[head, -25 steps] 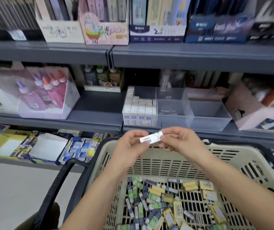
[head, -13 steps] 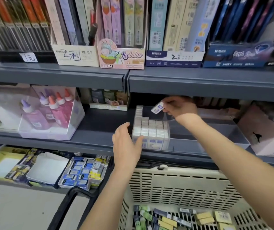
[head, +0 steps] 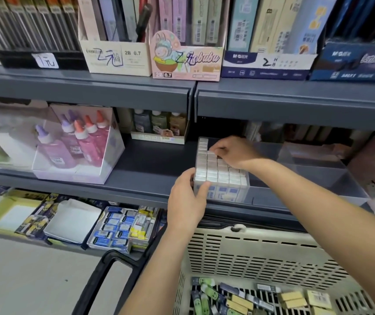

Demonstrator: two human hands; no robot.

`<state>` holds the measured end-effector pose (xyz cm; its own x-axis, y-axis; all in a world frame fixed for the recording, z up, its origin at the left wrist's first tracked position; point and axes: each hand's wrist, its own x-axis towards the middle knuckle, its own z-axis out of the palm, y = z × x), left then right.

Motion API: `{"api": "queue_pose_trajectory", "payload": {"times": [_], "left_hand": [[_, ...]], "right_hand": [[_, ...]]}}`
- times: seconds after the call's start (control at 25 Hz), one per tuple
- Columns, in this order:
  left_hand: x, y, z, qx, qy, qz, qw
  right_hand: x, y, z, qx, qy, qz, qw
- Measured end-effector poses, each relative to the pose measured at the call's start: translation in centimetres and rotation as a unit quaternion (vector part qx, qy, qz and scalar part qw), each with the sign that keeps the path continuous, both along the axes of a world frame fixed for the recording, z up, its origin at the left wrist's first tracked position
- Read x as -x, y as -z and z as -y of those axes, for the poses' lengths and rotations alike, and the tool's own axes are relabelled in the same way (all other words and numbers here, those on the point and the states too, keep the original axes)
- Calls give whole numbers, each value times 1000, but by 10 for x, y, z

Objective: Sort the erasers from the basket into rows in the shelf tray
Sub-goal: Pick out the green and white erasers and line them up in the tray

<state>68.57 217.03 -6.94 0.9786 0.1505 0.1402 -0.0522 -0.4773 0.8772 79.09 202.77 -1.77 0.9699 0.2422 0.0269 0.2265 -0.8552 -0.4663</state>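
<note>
A clear shelf tray (head: 306,189) stands on the middle shelf, its left compartment packed with rows of white erasers (head: 221,172). My right hand (head: 234,152) lies on top of the back rows with fingers curled down among the erasers; the eraser it carried is hidden under the fingers. My left hand (head: 187,196) rests against the tray's front left corner, thumb on the front erasers. Below, the beige basket (head: 257,253) holds several mixed erasers (head: 250,298), green, grey and yellow.
Glue bottles in a clear box (head: 77,151) stand left on the same shelf. Boxes of pencil leads (head: 186,55) line the shelf above. The lower shelf holds trays of small blue and yellow erasers (head: 120,230). A black basket handle (head: 100,278) juts out left.
My right hand dropped from above the tray onto the back eraser rows, and the eraser it held is no longer in sight. My left hand moved up to the tray's front corner.
</note>
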Motion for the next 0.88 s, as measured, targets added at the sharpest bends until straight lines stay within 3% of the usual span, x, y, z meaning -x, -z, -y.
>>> {"api": "queue_pose_trajectory", "payload": {"times": [0.08, 0.2, 0.32, 0.4, 0.48, 0.56, 0.64, 0.76, 0.88], "left_hand": [[3, -2, 0, -6, -5, -2, 1000], [14, -9, 4, -5, -25, 14, 1000], [39, -14, 13, 4, -56, 106, 993], [59, -9, 21, 24, -19, 140, 990], [80, 8, 32, 12, 66, 102, 993], [97, 33, 46, -36, 147, 28, 988], [112, 64, 57, -81, 194, -74, 975], [127, 103, 58, -116, 216, -220, 944], [132, 125, 51, -181, 238, -231, 926]], "right_hand": [[4, -4, 2, 7, -3, -4, 1000], [23, -13, 9, -57, 33, -17, 998], [69, -20, 28, -136, 35, 47, 989], [118, -18, 45, -198, 26, 103, 974], [166, -1, 66, -226, 17, 104, 969], [202, 31, 84, -186, 10, 44, 982], [228, 73, 97, -62, -14, -60, 996], [251, 138, 108, 69, -11, -215, 974], [262, 174, 108, 81, 44, -268, 959]]}}
